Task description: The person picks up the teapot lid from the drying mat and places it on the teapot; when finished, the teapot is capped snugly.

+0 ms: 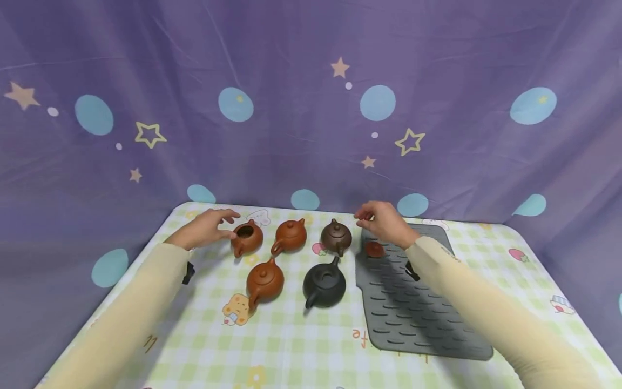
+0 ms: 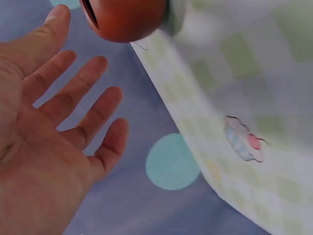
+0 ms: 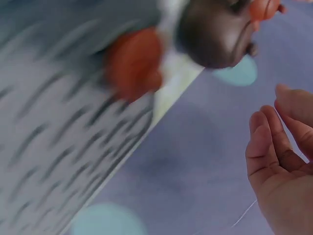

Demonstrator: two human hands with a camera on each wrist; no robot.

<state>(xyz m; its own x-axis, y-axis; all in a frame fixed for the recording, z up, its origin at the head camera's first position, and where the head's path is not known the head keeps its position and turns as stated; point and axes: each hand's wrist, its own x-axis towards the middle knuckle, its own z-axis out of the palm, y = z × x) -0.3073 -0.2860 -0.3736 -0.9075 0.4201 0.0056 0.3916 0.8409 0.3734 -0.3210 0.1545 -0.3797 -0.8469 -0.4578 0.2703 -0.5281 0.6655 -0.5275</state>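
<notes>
My left hand (image 1: 206, 227) is beside a reddish-brown clay teapot (image 1: 249, 244) with its top uncovered at the far left. In the left wrist view the fingers (image 2: 93, 117) are spread and hold nothing, apart from the teapot body (image 2: 128, 17). My right hand (image 1: 384, 222) hovers over the far end of a grey mat (image 1: 413, 324), with loosely bent fingers (image 3: 276, 147) and nothing in them. Just below it, a small reddish-brown lid (image 1: 374, 249) lies on the mat. A dark brown lidded teapot (image 1: 336, 236) stands left of the right hand.
Two more reddish-brown lidded teapots, one at the back (image 1: 291, 236) and one nearer (image 1: 265, 281), stand between the hands. A black teapot (image 1: 324, 284) is close to the mat's left edge. A checked cloth (image 1: 204, 346) covers the table; a purple curtain (image 1: 301, 151) hangs behind.
</notes>
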